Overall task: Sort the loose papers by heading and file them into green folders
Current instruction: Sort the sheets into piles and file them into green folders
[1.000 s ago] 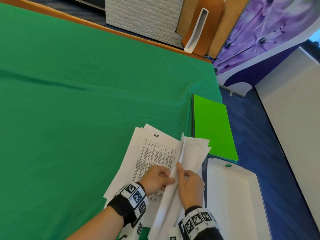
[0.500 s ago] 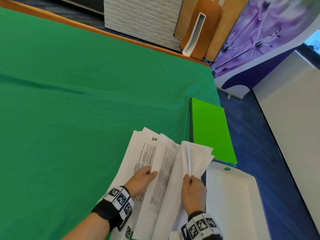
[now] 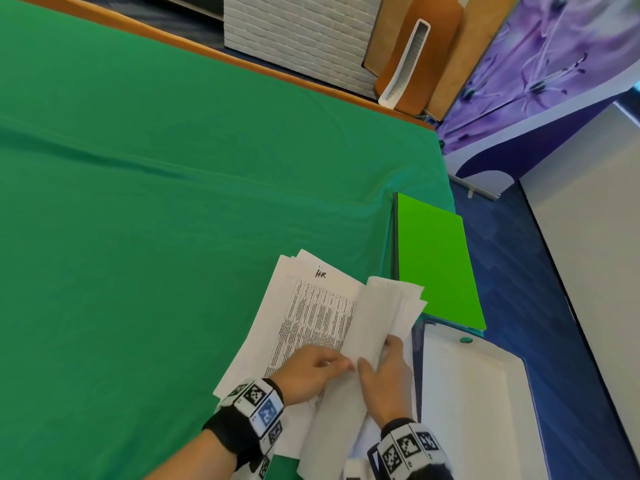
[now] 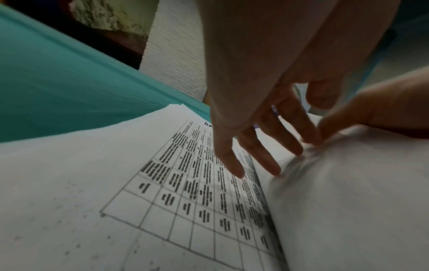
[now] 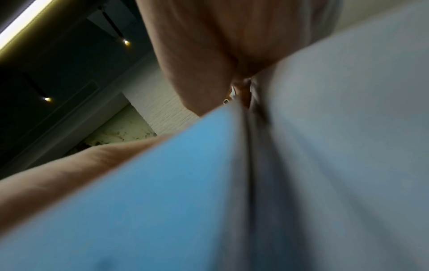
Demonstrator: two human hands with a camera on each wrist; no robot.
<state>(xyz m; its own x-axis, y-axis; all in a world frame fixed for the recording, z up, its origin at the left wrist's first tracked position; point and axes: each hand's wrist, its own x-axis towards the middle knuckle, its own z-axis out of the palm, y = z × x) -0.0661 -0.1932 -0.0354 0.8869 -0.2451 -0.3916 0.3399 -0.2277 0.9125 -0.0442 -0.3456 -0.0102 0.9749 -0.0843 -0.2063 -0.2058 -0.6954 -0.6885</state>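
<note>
A pile of loose white papers (image 3: 273,327) lies on the green cloth. Its top sheet (image 4: 185,183) carries a printed table and the handwritten heading "HR" (image 3: 320,273). My left hand (image 3: 341,365) lies on this sheet with straight fingers (image 4: 232,165) that touch the foot of the raised sheets. My right hand (image 3: 377,355) grips a bundle of raised sheets (image 3: 391,306) at its lower edge, thumb in front and fingers behind. The right wrist view shows only that hand (image 5: 209,73) against blurred paper. A bright green folder (image 3: 433,261) lies just right of the papers.
A white tray (image 3: 474,410) stands at the table's near right corner, beside my right hand. The green cloth (image 3: 173,220) stretches far to the left and back. Boards and a white brick panel (image 3: 298,32) lean beyond the far edge. Blue floor lies on the right.
A sheet turned over to the left now lies flat on the left pile. My left hand has come back to the fold, next to my right hand, which still holds the raised bundle.
</note>
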